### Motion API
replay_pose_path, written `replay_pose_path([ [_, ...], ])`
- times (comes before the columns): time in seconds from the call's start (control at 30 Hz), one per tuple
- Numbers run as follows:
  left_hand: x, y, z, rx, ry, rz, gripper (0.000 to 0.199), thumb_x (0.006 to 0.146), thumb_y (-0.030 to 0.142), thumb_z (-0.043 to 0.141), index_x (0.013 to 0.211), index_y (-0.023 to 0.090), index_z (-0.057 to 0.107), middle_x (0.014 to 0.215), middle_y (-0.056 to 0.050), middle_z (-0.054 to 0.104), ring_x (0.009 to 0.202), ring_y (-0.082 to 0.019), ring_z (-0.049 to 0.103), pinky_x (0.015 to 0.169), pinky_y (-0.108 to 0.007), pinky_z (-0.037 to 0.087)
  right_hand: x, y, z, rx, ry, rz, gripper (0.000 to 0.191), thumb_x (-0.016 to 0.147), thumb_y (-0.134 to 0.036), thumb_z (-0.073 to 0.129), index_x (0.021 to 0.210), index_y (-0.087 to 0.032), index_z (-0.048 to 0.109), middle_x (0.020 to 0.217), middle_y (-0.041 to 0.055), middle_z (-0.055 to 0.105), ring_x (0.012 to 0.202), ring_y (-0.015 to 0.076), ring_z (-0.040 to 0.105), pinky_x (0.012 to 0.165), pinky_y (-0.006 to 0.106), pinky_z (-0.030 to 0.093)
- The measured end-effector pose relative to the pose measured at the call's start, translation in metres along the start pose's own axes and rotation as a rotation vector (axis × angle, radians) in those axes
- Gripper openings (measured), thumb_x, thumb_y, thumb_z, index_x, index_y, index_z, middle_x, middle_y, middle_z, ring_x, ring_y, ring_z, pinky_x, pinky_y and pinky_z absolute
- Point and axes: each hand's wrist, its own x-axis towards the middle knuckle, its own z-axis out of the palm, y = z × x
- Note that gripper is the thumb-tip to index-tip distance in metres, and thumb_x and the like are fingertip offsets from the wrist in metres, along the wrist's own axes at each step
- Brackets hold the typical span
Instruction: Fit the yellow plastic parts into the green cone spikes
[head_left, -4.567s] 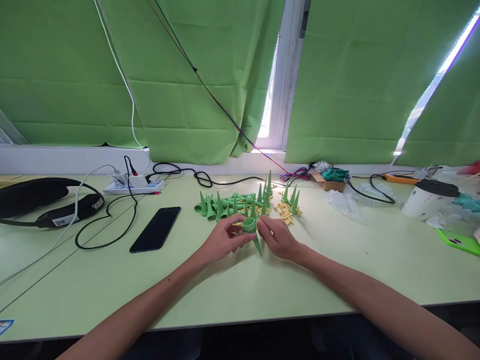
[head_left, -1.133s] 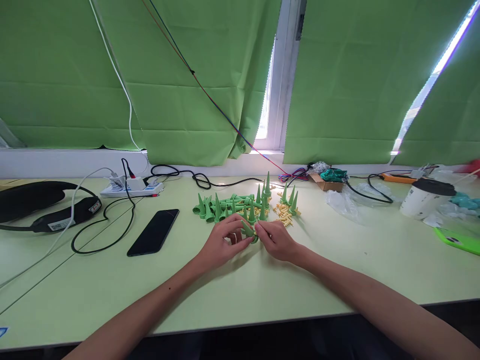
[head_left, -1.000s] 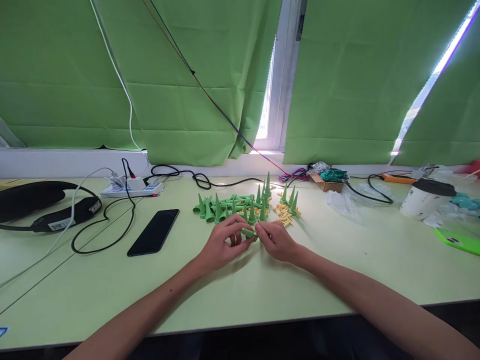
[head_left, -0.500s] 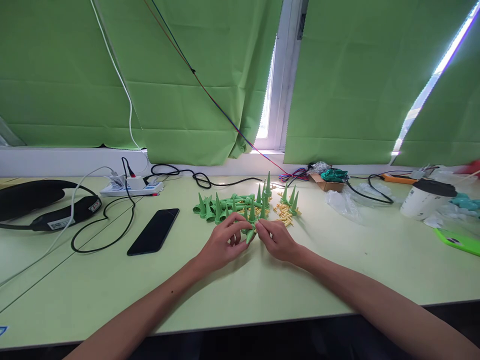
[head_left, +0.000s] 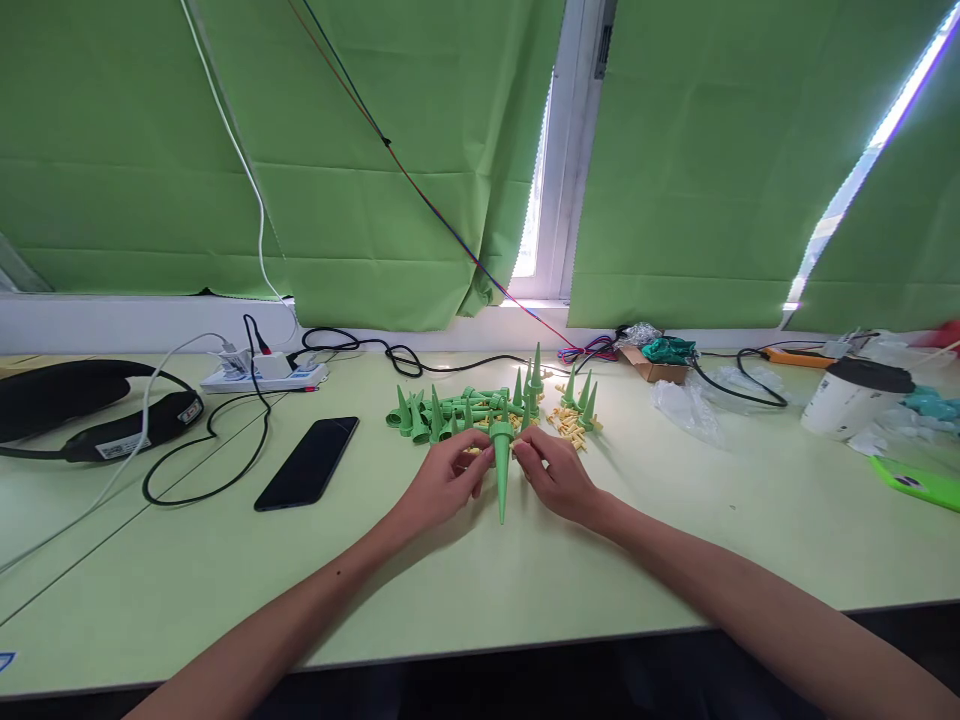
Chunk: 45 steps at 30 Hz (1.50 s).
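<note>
A green plastic watering spike (head_left: 502,475) hangs point down between my hands, its wide collar at the top. My left hand (head_left: 448,478) is closed on its left side near the collar, thumb and fingertips against it. At the other side, my right hand (head_left: 553,473) is closed in a pinch beside the collar; what lies in its fingertips is too small to make out. Just behind my hands is a group of similar green spikes (head_left: 436,412), some standing and some lying. Small yellow plastic pieces (head_left: 571,428) lie in a pile to the right, with more among the spikes.
A black phone (head_left: 307,465) lies at left, near a power strip (head_left: 262,375), cables and a black headset-like device (head_left: 135,425). To the right are clear plastic bags (head_left: 686,410), a small cardboard box (head_left: 654,365), a lidded cup (head_left: 855,400) and a bright green phone case (head_left: 919,485).
The spike has turned so its length now shows, tip pointing down toward me. My left fingers have shifted their hold around it; my right hand stays pinched at almost the same place.
</note>
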Motion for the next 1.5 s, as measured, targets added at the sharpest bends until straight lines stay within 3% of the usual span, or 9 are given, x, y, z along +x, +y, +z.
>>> replay_pose_path([
  [0.23, 0.001, 0.000, -0.003, -0.168, -0.079, -0.085, 0.045, 0.097, 0.056, 0.042, 0.076, 0.017, 0.050, 0.054, 0.002, 0.055, 0.044, -0.011, 0.051, 0.044, -0.023, 0.040, 0.001, -0.002, -0.001, 0.006, -0.006, -0.021, 0.029, 0.103, -0.035, 0.037, 0.079, -0.022, 0.047, 0.058, -0.0046, 0.047, 0.050, 0.0116, 0.040, 0.054, 0.025, 0.034],
  [0.43, 0.001, 0.003, -0.005, -0.176, -0.149, -0.115, 0.037, 0.091, 0.051, 0.058, 0.081, 0.016, 0.055, 0.054, 0.003, 0.056, 0.043, -0.009, 0.050, 0.046, -0.022, 0.040, 0.001, -0.002, -0.002, 0.002, -0.057, -0.089, 0.026, 0.103, -0.033, 0.039, 0.083, -0.021, 0.051, 0.064, -0.0029, 0.052, 0.055, 0.0115, 0.044, 0.056, 0.023, 0.035],
  [0.67, -0.001, 0.003, -0.005, -0.194, -0.152, -0.105, 0.029, 0.088, 0.045, 0.064, 0.089, 0.017, 0.058, 0.055, 0.005, 0.054, 0.047, -0.009, 0.048, 0.046, -0.021, 0.038, 0.000, -0.001, -0.002, -0.011, -0.079, -0.082, 0.026, 0.103, -0.032, 0.038, 0.082, -0.021, 0.049, 0.066, -0.0024, 0.049, 0.057, 0.0121, 0.042, 0.057, 0.024, 0.034],
  [0.93, -0.001, 0.005, -0.005, -0.202, -0.133, -0.067, 0.024, 0.081, 0.033, 0.073, 0.090, 0.018, 0.058, 0.052, 0.007, 0.050, 0.045, -0.008, 0.045, 0.046, -0.021, 0.037, -0.001, 0.002, 0.000, 0.000, -0.106, -0.038, 0.030, 0.104, -0.032, 0.034, 0.076, -0.022, 0.039, 0.060, -0.0048, 0.040, 0.053, 0.0119, 0.036, 0.055, 0.025, 0.031],
  [1.17, -0.002, 0.004, -0.002, -0.131, -0.069, -0.047, 0.029, 0.079, 0.035, 0.074, 0.097, 0.019, 0.059, 0.056, 0.007, 0.051, 0.046, -0.009, 0.046, 0.042, -0.019, 0.038, -0.001, 0.001, 0.000, 0.010, -0.123, -0.030, 0.033, 0.104, -0.030, 0.031, 0.072, -0.023, 0.032, 0.058, -0.0049, 0.040, 0.050, 0.0115, 0.035, 0.054, 0.026, 0.031],
  [1.33, -0.002, 0.010, -0.001, -0.077, -0.041, 0.020, 0.025, 0.079, 0.036, 0.074, 0.085, 0.018, 0.058, 0.073, 0.003, 0.052, 0.056, -0.008, 0.049, 0.046, -0.019, 0.040, -0.001, 0.000, -0.001, -0.018, -0.137, -0.020, 0.035, 0.104, -0.030, 0.030, 0.070, -0.023, 0.034, 0.058, -0.0038, 0.043, 0.050, 0.0117, 0.038, 0.055, 0.027, 0.033],
  [1.5, -0.003, 0.006, 0.000, 0.019, 0.010, 0.138, 0.016, 0.085, 0.033, 0.068, 0.087, 0.017, 0.064, 0.089, -0.002, 0.054, 0.068, -0.010, 0.053, 0.054, -0.020, 0.043, -0.001, -0.003, -0.001, -0.008, -0.144, -0.001, 0.039, 0.104, -0.032, 0.028, 0.067, -0.023, 0.034, 0.055, -0.0037, 0.044, 0.047, 0.0112, 0.037, 0.054, 0.027, 0.032],
])
